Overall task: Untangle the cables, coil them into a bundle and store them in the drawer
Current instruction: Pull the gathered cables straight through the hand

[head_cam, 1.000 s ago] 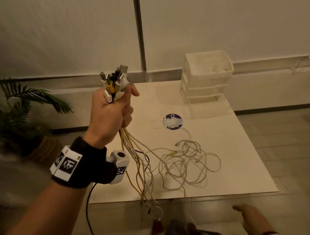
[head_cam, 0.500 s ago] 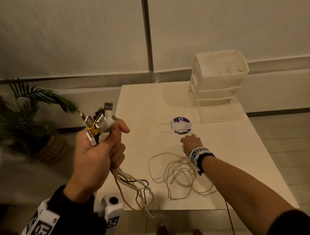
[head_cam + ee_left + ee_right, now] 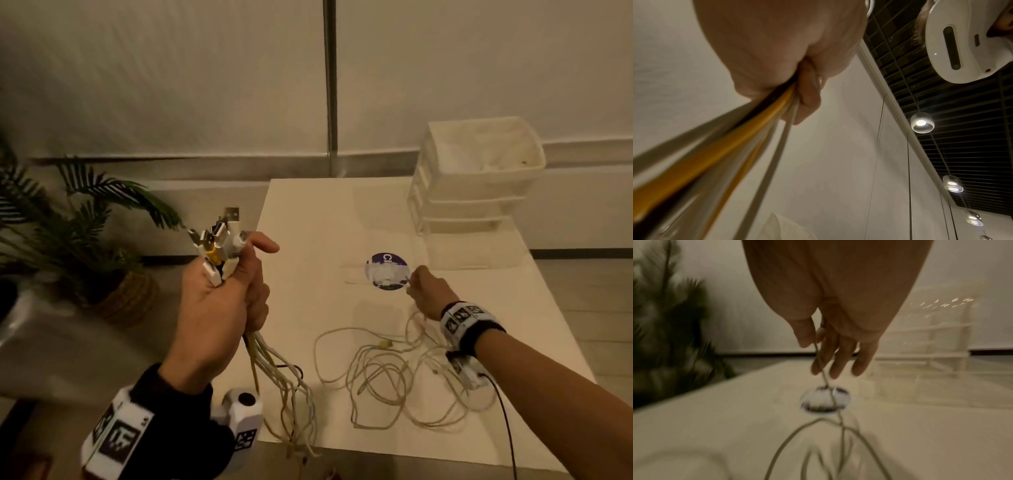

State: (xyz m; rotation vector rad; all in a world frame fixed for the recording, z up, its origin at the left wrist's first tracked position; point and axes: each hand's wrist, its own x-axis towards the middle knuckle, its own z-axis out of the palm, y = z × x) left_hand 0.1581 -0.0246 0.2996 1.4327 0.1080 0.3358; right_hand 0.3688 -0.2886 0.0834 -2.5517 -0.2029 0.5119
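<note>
My left hand is raised left of the table, fist gripping a bundle of cable ends, with USB plugs sticking out above the thumb. The white, yellow and black cables hang from it to the table edge. In the left wrist view the fingers wrap those cables. A loose white cable tangle lies on the white table. My right hand is over its far side, thumb and forefinger pinching one thin white cable. The white drawer unit stands at the back right.
A round purple sticker is on the table just beyond my right hand. A potted palm stands on the floor to the left. A wall runs behind the table. The drawer unit's lowest clear drawer juts forward.
My right hand came up from below the table edge, reached across the tangle toward the sticker and pinched a cable. My left hand sank lower with its bundle.
</note>
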